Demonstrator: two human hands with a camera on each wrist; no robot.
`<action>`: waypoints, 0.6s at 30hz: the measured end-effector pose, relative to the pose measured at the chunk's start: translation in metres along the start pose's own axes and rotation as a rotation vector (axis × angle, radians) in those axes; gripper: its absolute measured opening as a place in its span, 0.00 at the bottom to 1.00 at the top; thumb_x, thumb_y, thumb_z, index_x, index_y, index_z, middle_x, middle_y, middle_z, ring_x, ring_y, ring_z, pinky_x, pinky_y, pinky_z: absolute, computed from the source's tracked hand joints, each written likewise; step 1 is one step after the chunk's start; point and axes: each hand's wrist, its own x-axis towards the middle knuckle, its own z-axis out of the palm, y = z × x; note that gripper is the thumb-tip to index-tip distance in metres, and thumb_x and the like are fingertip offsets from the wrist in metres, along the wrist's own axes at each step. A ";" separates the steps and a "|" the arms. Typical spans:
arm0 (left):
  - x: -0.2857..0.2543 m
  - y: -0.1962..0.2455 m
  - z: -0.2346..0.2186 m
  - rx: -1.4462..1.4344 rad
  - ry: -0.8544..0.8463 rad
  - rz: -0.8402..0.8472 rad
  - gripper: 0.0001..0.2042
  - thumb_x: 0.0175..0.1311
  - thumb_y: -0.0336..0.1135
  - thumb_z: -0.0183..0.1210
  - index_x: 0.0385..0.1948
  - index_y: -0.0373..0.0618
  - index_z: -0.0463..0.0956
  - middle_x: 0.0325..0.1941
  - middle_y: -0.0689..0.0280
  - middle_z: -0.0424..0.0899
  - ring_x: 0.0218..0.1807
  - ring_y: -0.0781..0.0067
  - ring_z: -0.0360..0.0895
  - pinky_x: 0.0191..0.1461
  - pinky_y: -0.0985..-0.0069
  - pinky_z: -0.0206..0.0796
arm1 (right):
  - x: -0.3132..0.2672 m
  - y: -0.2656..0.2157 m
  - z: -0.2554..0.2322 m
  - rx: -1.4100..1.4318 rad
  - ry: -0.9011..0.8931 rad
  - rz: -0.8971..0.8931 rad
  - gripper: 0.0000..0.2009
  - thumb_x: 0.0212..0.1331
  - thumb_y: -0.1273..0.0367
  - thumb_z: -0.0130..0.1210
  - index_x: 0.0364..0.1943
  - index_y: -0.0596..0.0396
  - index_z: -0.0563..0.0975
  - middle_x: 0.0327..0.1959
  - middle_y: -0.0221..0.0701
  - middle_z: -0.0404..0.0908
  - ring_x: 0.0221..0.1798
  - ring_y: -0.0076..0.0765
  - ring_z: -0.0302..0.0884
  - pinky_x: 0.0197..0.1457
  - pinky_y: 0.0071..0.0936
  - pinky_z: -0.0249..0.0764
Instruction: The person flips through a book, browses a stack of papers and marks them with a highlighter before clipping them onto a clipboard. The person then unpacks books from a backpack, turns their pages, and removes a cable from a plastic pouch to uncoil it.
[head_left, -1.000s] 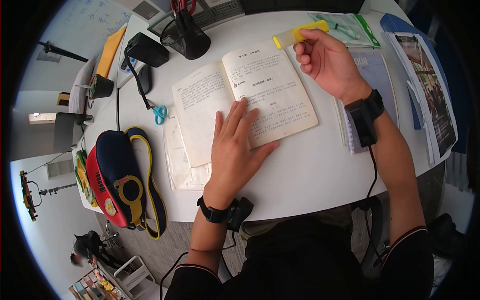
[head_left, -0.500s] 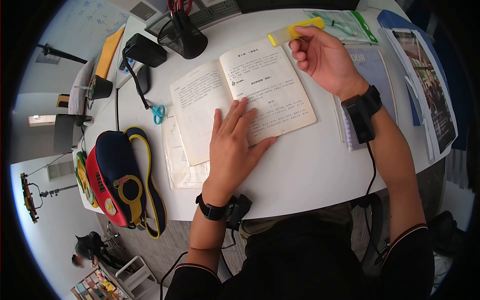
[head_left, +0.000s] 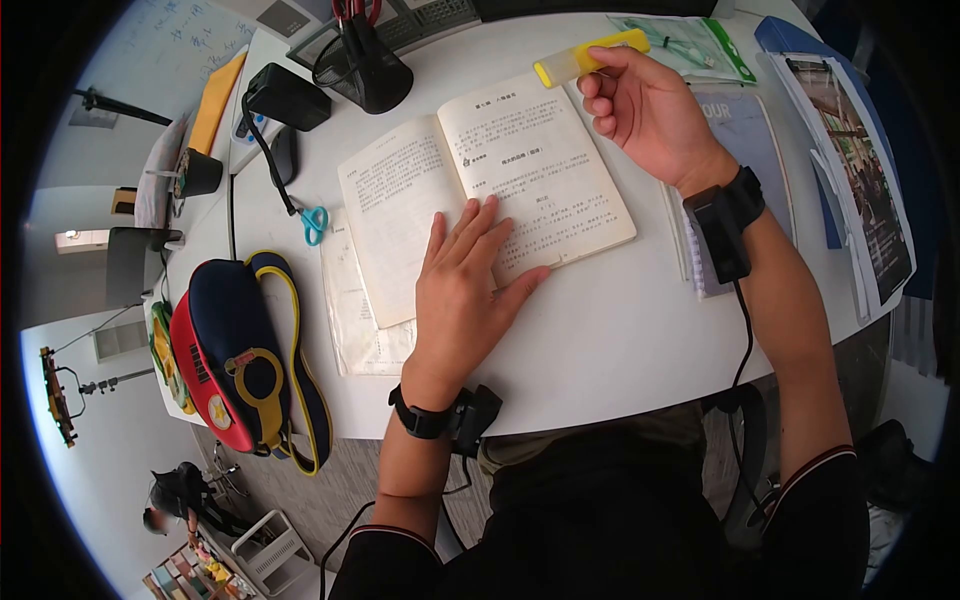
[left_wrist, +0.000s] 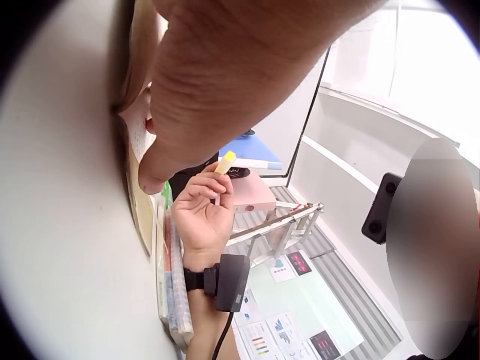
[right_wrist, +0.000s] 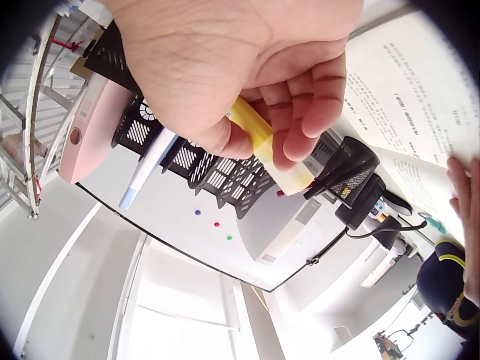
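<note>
Left hand [head_left: 462,295] rests, fingers extended, on cream-paged book [head_left: 540,150]. Right hand [head_left: 655,120] pinches yellow plastic marker [head_left: 562,68], aslant by book's top right corner.

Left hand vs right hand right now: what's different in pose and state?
The left hand has its fingers extended on the open book; the right hand pinches the yellow highlighter. The left hand shows its back to the head view, the right hand its palm.
Shared: each has a black camera strapped at the wrist.

white desk [head_left: 610,330] | open book [head_left: 555,190] | navy-red pouch [head_left: 232,320] | teal scissors [head_left: 315,225] | pen holder [head_left: 378,82]
</note>
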 end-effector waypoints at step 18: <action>-0.001 0.000 0.000 0.040 -0.026 0.038 0.28 0.52 0.37 0.69 0.56 0.36 0.75 0.64 0.49 0.76 0.69 0.49 0.70 0.76 0.51 0.50 | -0.001 0.000 0.000 -0.016 -0.008 -0.012 0.09 0.65 0.62 0.58 0.40 0.51 0.77 0.31 0.25 0.80 0.30 0.18 0.74 0.31 0.15 0.70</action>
